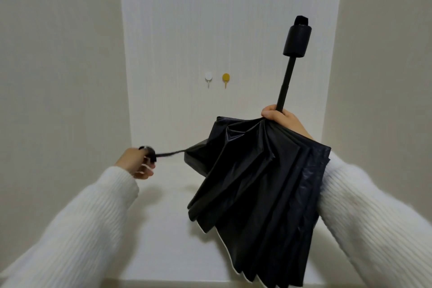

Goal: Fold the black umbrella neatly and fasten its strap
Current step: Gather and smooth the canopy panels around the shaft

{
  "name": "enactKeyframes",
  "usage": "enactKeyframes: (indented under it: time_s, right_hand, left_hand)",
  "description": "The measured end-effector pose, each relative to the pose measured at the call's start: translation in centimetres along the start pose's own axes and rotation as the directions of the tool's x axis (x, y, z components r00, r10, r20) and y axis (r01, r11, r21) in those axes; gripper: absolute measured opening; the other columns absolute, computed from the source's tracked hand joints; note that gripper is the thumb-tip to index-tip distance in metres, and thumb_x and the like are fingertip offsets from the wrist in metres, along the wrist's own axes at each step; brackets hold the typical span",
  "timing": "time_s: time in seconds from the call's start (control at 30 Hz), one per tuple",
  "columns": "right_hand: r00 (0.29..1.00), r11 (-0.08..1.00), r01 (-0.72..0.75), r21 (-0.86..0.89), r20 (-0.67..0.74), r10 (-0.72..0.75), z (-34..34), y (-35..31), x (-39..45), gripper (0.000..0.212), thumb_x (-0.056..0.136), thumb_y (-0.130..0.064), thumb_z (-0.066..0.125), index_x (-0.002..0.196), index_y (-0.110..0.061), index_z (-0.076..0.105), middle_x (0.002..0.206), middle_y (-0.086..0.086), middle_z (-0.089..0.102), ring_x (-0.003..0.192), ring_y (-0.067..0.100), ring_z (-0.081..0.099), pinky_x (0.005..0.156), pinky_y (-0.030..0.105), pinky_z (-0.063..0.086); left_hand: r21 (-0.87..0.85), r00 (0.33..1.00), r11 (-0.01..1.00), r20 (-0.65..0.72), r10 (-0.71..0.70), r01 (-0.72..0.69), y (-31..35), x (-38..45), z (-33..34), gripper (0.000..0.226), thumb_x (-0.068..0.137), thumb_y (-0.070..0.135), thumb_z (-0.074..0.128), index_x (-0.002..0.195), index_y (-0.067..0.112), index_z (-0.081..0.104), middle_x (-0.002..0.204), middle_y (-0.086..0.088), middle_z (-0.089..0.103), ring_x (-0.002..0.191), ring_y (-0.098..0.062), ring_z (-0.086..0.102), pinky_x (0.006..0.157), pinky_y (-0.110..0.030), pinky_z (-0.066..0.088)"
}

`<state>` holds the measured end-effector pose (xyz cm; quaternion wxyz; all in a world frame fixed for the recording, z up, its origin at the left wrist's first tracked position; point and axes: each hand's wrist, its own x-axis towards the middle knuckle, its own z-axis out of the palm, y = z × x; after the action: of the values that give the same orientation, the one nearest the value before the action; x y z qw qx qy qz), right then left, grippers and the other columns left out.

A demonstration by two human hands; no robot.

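The black umbrella [257, 182] is collapsed, its canopy hanging in loose pleats toward me. Its thin shaft rises to the cylindrical handle [297, 41] at upper right. My right hand [281, 118] grips the shaft where the canopy gathers. My left hand [138, 162] pinches the end of the strap [169, 154], which is pulled out taut to the left of the canopy. Both arms wear white knit sleeves.
A white surface [163, 229] lies below the umbrella inside a white-walled alcove. Two small wall hooks, one white [208, 76] and one yellow [225, 77], are fixed to the back wall. Side walls stand left and right.
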<state>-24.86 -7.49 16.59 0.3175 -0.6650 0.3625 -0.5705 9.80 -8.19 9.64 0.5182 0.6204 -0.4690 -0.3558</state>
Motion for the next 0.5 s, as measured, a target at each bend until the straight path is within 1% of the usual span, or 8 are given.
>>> enactKeyframes:
  time_s: [0.07,0.13,0.17,0.23,0.3,0.37,0.43,0.5]
  right_hand:
    - [1.0,1.0,-0.003,-0.003,0.008,0.003,0.0,-0.1,0.0,0.014,0.093,-0.015,0.054,0.08,-0.019,0.057,0.076,-0.005,0.052,0.069,0.005,0.051,0.068,0.02,0.039]
    - [0.999,1.0,-0.012,0.005,0.031,0.012,0.1,-0.1,0.1,0.015,0.093,-0.015,0.054,0.079,-0.019,0.057,0.075,-0.006,0.053,0.068,0.005,0.052,0.068,0.02,0.04]
    - [0.999,1.0,-0.016,0.015,0.048,0.015,0.2,-0.2,0.1,0.015,0.092,-0.014,0.055,0.078,-0.019,0.058,0.076,-0.007,0.054,0.069,0.005,0.052,0.07,0.021,0.04]
    - [0.996,0.999,-0.015,0.045,0.086,0.011,0.5,-0.2,0.2,0.014,0.091,-0.013,0.056,0.078,-0.018,0.06,0.077,-0.006,0.057,0.073,0.007,0.054,0.074,0.022,0.041]
    - [0.994,0.997,-0.014,0.073,0.106,0.007,1.0,-0.3,0.4,0.013,0.09,-0.012,0.058,0.078,-0.018,0.062,0.079,-0.005,0.06,0.075,0.008,0.056,0.077,0.023,0.042]
    - [0.994,0.997,-0.008,0.081,0.114,-0.001,1.5,-0.3,0.5,0.011,0.088,-0.015,0.062,0.078,-0.02,0.064,0.082,-0.004,0.062,0.079,0.01,0.057,0.081,0.025,0.043]
    - [0.992,0.997,-0.011,0.078,0.126,0.001,1.8,-0.3,0.7,0.005,0.082,-0.022,0.065,0.078,-0.019,0.063,0.083,-0.003,0.061,0.081,0.012,0.057,0.083,0.027,0.042]
    - [0.992,0.997,-0.03,0.076,0.128,0.021,1.9,-0.3,0.9,0.011,0.075,-0.027,0.064,0.079,-0.018,0.061,0.083,-0.001,0.059,0.082,0.014,0.055,0.083,0.029,0.042]
  left_hand:
    - [0.166,0.998,0.985,0.017,-0.053,0.049,-0.9,0.0,-0.4,0.007,0.086,0.007,0.056,0.086,0.001,0.06,0.063,-0.011,0.058,0.038,-0.02,0.052,0.046,-0.021,0.039]
    - [0.196,0.996,0.979,0.058,-0.064,0.051,-1.0,-0.3,-0.3,0.02,0.086,0.001,0.055,0.106,0.006,0.055,0.077,-0.013,0.062,0.056,-0.022,0.057,0.053,-0.027,0.045]
    - [0.2,0.997,0.98,0.074,-0.03,0.015,-0.6,-0.5,0.0,0.033,0.086,-0.003,0.053,0.116,0.009,0.05,0.089,-0.014,0.062,0.066,-0.021,0.057,0.057,-0.029,0.047]
    - [0.267,0.983,0.946,0.082,0.166,-0.183,0.7,-1.1,0.9,0.05,0.083,-0.007,0.052,0.128,0.011,0.044,0.112,-0.013,0.056,0.084,-0.019,0.055,0.067,-0.028,0.045]
    - [0.282,0.89,0.845,0.098,0.445,-0.454,2.9,-2.6,2.2,0.05,0.083,-0.007,0.05,0.127,0.016,0.048,0.127,-0.006,0.051,0.106,-0.016,0.05,0.082,-0.023,0.04]
    - [0.185,0.77,0.748,0.107,0.63,-0.638,5.4,-4.7,3.5,0.049,0.082,-0.01,0.04,0.116,0.021,0.056,0.127,0.004,0.053,0.116,-0.01,0.047,0.09,-0.016,0.035]
    - [0.121,0.676,0.665,0.112,0.728,-0.737,7.4,-6.5,4.4,0.051,0.08,-0.011,0.034,0.107,0.023,0.061,0.119,0.009,0.059,0.117,-0.005,0.048,0.094,-0.014,0.031]
    - [0.118,0.605,0.595,0.21,0.768,-0.795,8.6,-7.7,5.0,0.041,0.085,-0.002,0.038,0.102,0.025,0.063,0.109,0.012,0.065,0.116,-0.005,0.05,0.096,-0.016,0.032]
